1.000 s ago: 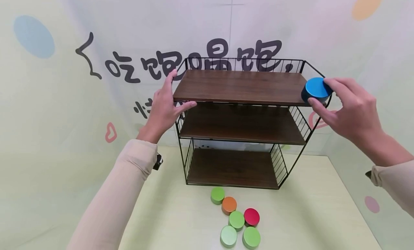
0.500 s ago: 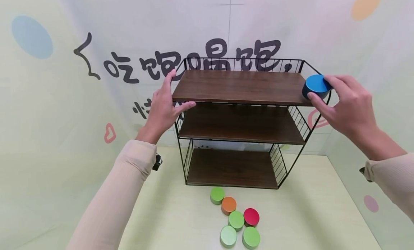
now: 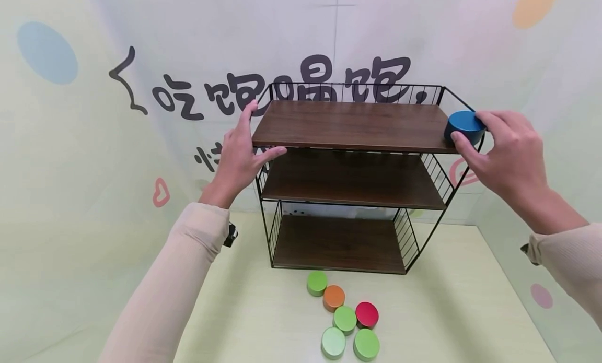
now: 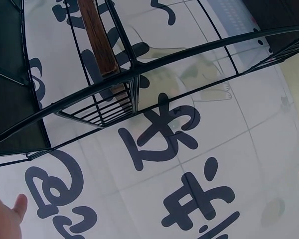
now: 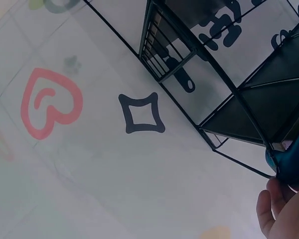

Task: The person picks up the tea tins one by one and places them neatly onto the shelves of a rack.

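A blue round tin (image 3: pixel 463 128) stands at the right front corner of the top shelf of a black wire rack with dark wooden shelves (image 3: pixel 352 124). My right hand (image 3: pixel 510 154) holds it between thumb and fingers; the fingers on its far side are partly hidden. In the right wrist view the tin (image 5: pixel 295 158) shows beside the rack's frame, above the fingertips. At the rack's upper left corner my left hand (image 3: pixel 237 156) is spread, thumb straight out before the shelf edge and fingers up along the side. Whether it touches the rack I cannot tell.
Several round tins sit on the pale table (image 3: pixel 263 321) before the rack: green, orange (image 3: pixel 334 297), red (image 3: pixel 367 314) and pale mint (image 3: pixel 333 343). Two lower shelves (image 3: pixel 352 183) are below the top one. A printed cloth backdrop (image 3: pixel 226 28) hangs behind and beside the rack.
The blue tin and my right hand have shifted slightly to the right at the shelf corner. My left hand stays in the same place by the rack.
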Motion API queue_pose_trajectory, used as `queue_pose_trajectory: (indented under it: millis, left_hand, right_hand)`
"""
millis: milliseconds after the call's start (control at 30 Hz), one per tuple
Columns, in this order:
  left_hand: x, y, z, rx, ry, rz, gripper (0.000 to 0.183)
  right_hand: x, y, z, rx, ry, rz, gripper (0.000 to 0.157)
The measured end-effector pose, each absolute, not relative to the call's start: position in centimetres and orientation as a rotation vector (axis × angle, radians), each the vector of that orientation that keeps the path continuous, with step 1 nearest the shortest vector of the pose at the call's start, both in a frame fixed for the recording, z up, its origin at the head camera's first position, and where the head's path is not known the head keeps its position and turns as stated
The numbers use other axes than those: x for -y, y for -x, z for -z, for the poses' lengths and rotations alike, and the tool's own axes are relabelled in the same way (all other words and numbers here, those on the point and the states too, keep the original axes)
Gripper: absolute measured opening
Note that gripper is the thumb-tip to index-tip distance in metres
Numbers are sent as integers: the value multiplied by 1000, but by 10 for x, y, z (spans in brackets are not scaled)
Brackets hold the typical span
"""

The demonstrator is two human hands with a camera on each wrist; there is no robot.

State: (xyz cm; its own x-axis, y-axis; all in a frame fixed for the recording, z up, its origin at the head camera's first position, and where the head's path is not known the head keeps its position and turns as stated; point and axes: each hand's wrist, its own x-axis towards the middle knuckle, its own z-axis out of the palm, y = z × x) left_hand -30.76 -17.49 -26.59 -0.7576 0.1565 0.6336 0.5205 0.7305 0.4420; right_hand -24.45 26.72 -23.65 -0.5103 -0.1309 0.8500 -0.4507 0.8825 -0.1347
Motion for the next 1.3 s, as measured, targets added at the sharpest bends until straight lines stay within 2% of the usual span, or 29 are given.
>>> queue_pose_trajectory:
  millis: [867,1300]
  left_hand:
    - [175,308,268,2369,484,848,105]
    - [174,309,268,2363,492,833,105]
  right_hand:
    - [-268,247,245,2087,-335,-373,44]
    - [-266,234,245,2001,-290,-488,52]
